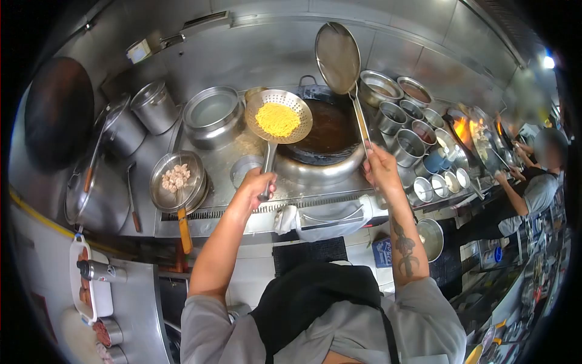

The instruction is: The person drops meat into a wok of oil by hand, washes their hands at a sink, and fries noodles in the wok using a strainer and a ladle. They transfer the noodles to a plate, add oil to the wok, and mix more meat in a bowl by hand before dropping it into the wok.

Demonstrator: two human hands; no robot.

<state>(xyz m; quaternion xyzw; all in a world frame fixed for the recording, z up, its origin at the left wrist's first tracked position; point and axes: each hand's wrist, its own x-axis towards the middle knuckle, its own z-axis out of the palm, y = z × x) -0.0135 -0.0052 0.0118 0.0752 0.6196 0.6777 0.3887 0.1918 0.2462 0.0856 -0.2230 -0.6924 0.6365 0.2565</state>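
My left hand (257, 185) is wrapped round the handle of a perforated strainer (251, 118). Finely cut yellow food (277, 119) lies in its bowl; its exact kind I cannot make out. The strainer is over the stove beside a wok (327, 130) of dark liquid. In my right hand (381, 168) is the long handle of a round mesh skimmer (337, 57), raised above the wok's right side. Left of the wok, a second mesh skimmer (159, 191) with a wooden handle holds pale pinkish food pieces (176, 177).
Several steel containers (409, 145) line the stove's right side. A large steel pot (212, 115) stands behind the left strainer. Further right, another person (533, 182) works near open flames (464, 128). A white cloth (285, 219) hangs at the stove's front edge.
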